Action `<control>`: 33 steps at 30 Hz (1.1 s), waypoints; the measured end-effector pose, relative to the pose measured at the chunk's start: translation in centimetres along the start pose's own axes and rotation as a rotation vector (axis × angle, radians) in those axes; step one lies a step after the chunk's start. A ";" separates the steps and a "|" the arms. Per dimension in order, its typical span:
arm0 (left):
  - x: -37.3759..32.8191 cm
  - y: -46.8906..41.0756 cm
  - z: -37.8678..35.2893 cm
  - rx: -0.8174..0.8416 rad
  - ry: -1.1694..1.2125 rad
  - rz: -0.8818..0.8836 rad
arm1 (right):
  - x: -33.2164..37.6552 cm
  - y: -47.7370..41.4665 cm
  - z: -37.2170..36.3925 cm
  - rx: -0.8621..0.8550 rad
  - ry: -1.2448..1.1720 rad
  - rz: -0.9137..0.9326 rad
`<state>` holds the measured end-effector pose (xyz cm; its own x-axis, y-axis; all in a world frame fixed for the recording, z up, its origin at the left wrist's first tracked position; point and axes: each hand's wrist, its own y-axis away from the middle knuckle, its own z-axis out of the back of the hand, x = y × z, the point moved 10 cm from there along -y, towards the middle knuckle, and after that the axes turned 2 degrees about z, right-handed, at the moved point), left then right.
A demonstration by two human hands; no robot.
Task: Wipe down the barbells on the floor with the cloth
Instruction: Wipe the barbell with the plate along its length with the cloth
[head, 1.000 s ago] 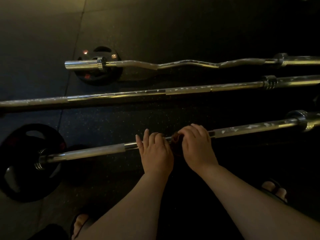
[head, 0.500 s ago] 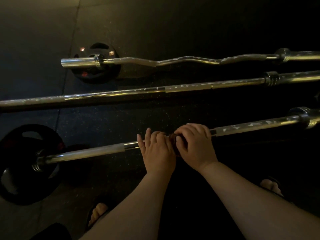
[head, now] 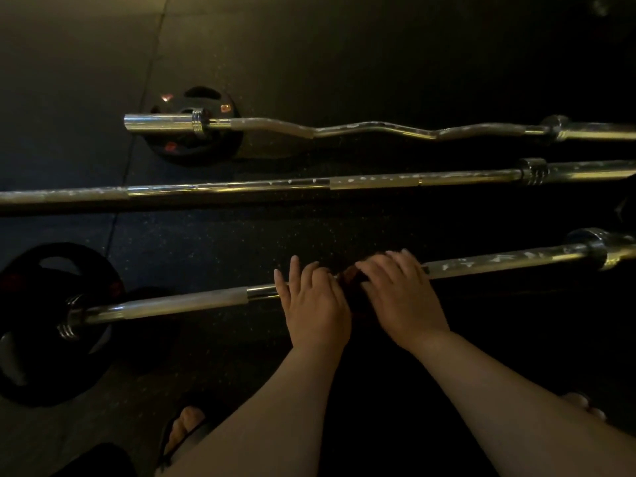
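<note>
1. On my feed the right hand (head: 402, 297) lay over the near barbell (head: 179, 301), fingers curled down round the cloth (head: 348, 281) and clenching it against the shaft.
2. The left hand (head: 315, 301) sat just beside it on the same shaft. Two fingers stood straight and lifted, the others bent over the steel. I could not tell whether it truly gripped or only steadied.
3. The cloth showed only as a dark reddish bunch between the two hands. Most of it was hidden under the right palm.
4. I judged the step to be rubbing the middle of this bar. To do it well, I would wrap the cloth fully round the shaft, squeeze, and twist while sliding, so the underside got cleaned too.
5. Pale smears showed on the shaft to the right of the right hand, up toward the collar, so I judged that stretch undone and the place to work next.
6. The left hand seemed best used to pin the bar, since it might roll on the floor (head: 344, 63).
7. The bar's left end carried a large black plate (head: 31, 366).
8. Beyond lay the middle barbell (head: 241, 187) and the curl bar (head: 378, 129), both flecked white, the latter resting over a small plate (head: 192, 149). I judged both unwiped.
</note>
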<state>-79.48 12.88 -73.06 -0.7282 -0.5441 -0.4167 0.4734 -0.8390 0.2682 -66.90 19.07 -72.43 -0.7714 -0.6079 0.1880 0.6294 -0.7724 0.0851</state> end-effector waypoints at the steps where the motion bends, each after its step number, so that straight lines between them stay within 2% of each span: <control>1: -0.2 0.0 0.0 -0.007 0.010 0.001 | -1.4 0.0 0.6 -0.059 -0.019 -0.074; 4: -0.7 0.2 0.0 -0.027 -0.009 -0.011 | -2.7 0.3 1.7 -0.220 -0.112 -0.359; 6: -0.9 0.2 -0.1 -0.039 -0.035 -0.020 | -1.1 0.2 1.2 -0.204 -0.152 -0.436; 7: -0.9 0.2 -0.1 -0.045 -0.039 -0.017 | 0.0 0.1 0.7 -0.176 -0.137 -0.378; 11: -0.3 -0.2 -0.4 -0.028 -0.012 0.036 | 1.1 0.5 -1.2 -0.030 -0.024 0.043; 13: 0.0 -0.4 -0.5 -0.017 0.007 0.049 | -0.3 0.4 -1.3 -0.012 0.016 0.139; 15: -0.2 -0.4 -0.5 -0.019 0.032 0.048 | -2.3 0.7 -0.4 -0.085 0.006 0.088; 18: -0.8 -0.5 -0.3 -0.032 0.046 0.053 | -4.4 1.7 1.0 -0.227 -0.152 -0.213; 20: -1.0 -0.6 -0.3 -0.041 0.010 0.069 | -3.3 1.8 0.8 -0.226 -0.203 -0.363; 22: -1.1 -0.6 -0.5 -0.046 -0.036 0.075 | -0.8 1.4 -0.1 -0.161 -0.146 -0.289; 24: -1.0 -0.6 -0.6 -0.046 -0.045 0.077 | 0.8 1.2 -0.8 -0.094 -0.066 -0.071; 27: -0.8 -0.6 -0.8 -0.017 -0.020 0.055 | -1.0 1.1 -0.5 -0.053 -0.003 0.101; 33: -1.5 -0.7 -0.2 -0.024 0.020 0.030 | -5.1 2.3 0.6 -0.125 -0.066 -0.088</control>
<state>-78.59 14.30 -72.82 -0.7036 -0.5685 -0.4263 0.5065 -0.8221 0.2601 -61.41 20.49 -72.59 -0.8124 -0.5271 0.2492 0.5403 -0.8413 -0.0179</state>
